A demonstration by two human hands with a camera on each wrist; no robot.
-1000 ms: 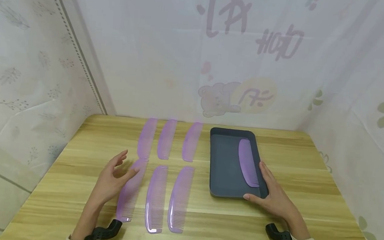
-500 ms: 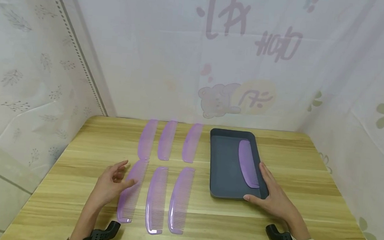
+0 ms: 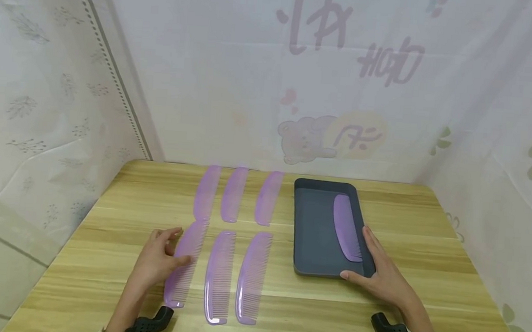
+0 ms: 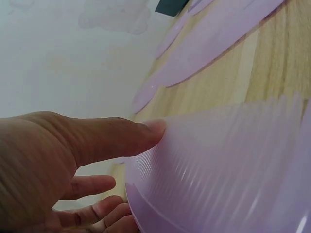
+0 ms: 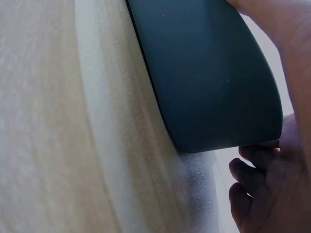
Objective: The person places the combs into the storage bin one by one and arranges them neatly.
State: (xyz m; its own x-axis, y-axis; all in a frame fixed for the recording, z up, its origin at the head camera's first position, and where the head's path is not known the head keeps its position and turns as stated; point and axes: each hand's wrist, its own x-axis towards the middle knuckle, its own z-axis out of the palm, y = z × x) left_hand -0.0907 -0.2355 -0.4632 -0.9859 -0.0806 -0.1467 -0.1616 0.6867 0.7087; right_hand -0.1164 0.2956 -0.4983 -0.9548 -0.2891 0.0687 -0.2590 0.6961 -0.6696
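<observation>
My left hand [image 3: 155, 261] straddles a purple comb [image 3: 192, 240] in the near row, lying at its left end. In the left wrist view, the thumb reaches the teeth side of the comb [image 4: 218, 160], while curled fingers meet its smooth back edge. My right hand [image 3: 385, 274] holds the near right corner of a dark grey tray [image 3: 302, 270], thumb at the front wall and fingers along the right side. One purple comb [image 3: 346, 228] lies inside the tray, toward its right wall. The right wrist view shows the tray's outer wall [image 5: 214, 77] close up.
Two more purple combs, one in the middle [image 3: 218, 276] and one at right [image 3: 252, 278], complete the near row. Behind them lie three combs: left [image 3: 206, 192], middle [image 3: 233, 194] and right [image 3: 268, 197]. Printed cloth [image 3: 235, 81] hangs behind the wooden table [image 3: 320, 314].
My left hand has lowered and come slightly nearer, its thumb and fingers closing in on the near left comb. The right hand stays at the tray's corner.
</observation>
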